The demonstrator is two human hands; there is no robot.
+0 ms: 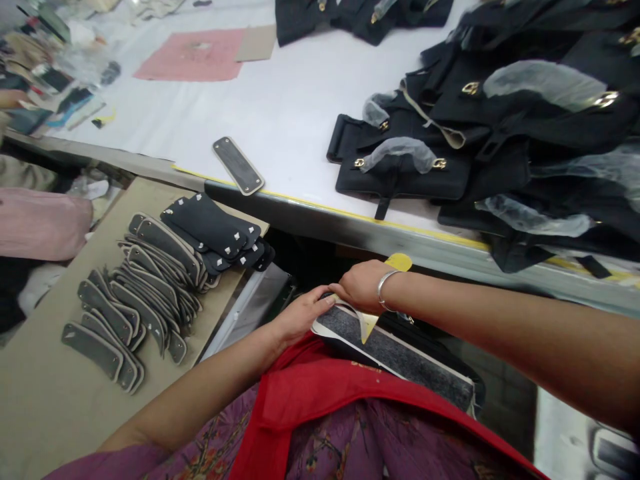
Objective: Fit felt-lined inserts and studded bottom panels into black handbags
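A dark bag piece with a grey felt-like face (415,357) and pale edges lies across my lap, over the red apron (320,393). My left hand (300,315) grips its left end, thumb on top. Close against it, my right hand (361,287) is closed in a pinch at the same end. A yellow strip (369,328) shows below the right hand, and a rounded yellow end (400,262) sticks out above the wrist. Beside the fingers curls a thin pale strip (356,313). The fingertips of the right hand are partly hidden.
On the board at left lie many grey panels (150,293) and black panels (205,223). One grey panel (238,165) rests at the white table's edge. Black bags (405,177) with wrapped handles are heaped at right. Pink sheet (193,57) lies farther back.
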